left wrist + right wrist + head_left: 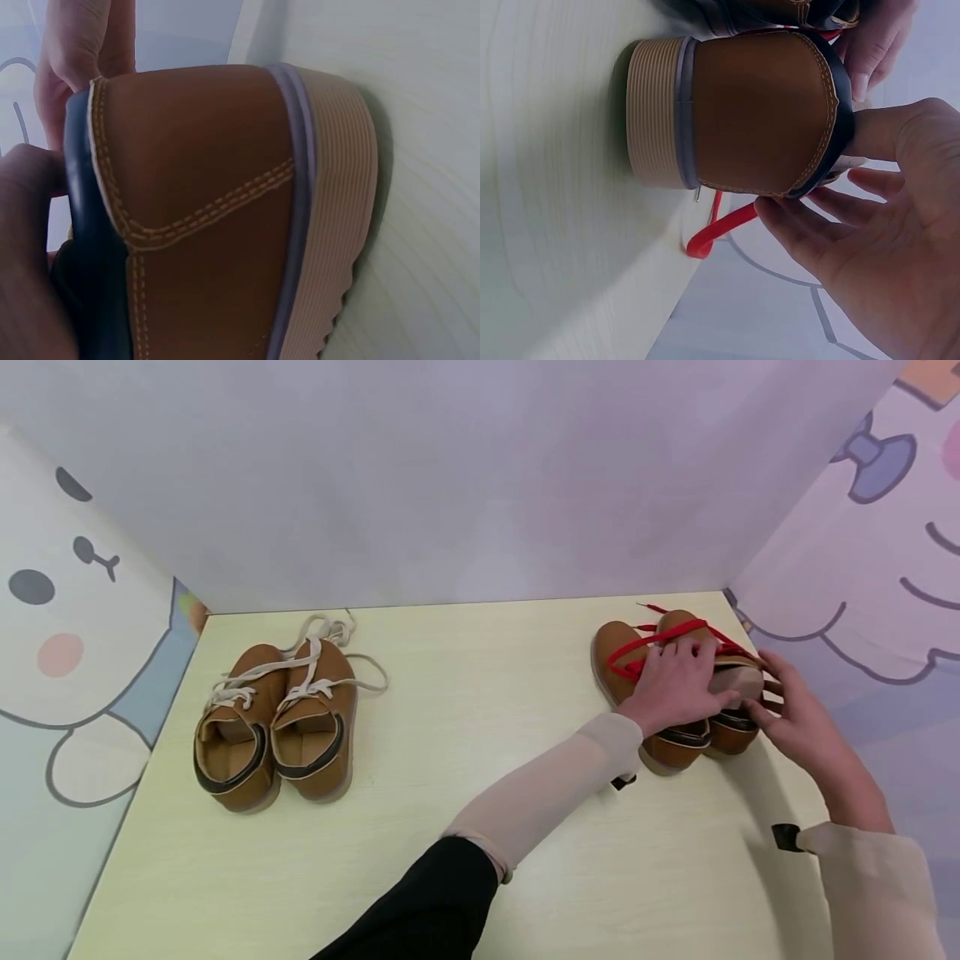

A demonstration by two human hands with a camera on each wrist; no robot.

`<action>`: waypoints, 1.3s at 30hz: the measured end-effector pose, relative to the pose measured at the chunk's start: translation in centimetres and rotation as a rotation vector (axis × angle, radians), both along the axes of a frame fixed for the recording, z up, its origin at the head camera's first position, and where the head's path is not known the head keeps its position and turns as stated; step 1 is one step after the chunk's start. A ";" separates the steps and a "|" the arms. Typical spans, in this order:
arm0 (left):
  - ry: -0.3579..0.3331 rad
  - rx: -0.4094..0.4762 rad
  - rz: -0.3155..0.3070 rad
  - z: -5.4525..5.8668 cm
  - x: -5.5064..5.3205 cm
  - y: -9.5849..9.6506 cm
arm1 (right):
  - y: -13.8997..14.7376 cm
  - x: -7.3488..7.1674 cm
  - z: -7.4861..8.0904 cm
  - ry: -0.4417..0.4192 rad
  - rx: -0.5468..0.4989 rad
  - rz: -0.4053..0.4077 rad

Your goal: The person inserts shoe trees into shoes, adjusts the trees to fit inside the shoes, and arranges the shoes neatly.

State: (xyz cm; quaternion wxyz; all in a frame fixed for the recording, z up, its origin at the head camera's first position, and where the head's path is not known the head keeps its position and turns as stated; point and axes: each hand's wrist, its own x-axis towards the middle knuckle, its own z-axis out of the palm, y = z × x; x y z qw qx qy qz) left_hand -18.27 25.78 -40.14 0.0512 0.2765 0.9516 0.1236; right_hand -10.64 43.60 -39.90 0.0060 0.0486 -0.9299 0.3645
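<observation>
Two brown shoes with red laces stand side by side at the table's right. Both hands are at the right-hand shoe (757, 112) of this pair. My left hand (678, 681) lies over its laced front, fingers bent over the red laces (626, 664) and thumb at a pale beige piece (738, 683) in the opening. My right hand (802, 718) grips the collar's outer side, thumb at the rim and fingers outside. Next to it, the left-hand shoe (615, 647) is partly hidden under my left hand. The left wrist view shows a stitched brown heel (202, 150) close up.
Another brown pair, with loose white laces (307, 681), stands at the table's left: a left shoe (251, 710) and a right shoe (330, 752). A pale wood table (480, 693) lies between the pairs. Walls rise behind and on both sides, the side ones printed with cartoons.
</observation>
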 end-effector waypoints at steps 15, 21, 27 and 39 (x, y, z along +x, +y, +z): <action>0.017 0.023 -0.015 -0.1 0.0 -0.1 | -0.4 -1.5 0.1 0.025 0.095 -0.017; 0.032 0.016 0.017 -0.2 0.0 0.3 | -0.3 -2.0 0.2 0.058 0.180 -0.001; 0.049 0.003 0.026 -0.4 -0.1 0.3 | -0.5 -2.3 0.1 0.044 0.237 -0.037; 0.053 -0.043 -0.008 0.0 0.0 0.2 | -0.7 -2.6 0.4 -0.010 0.284 -0.066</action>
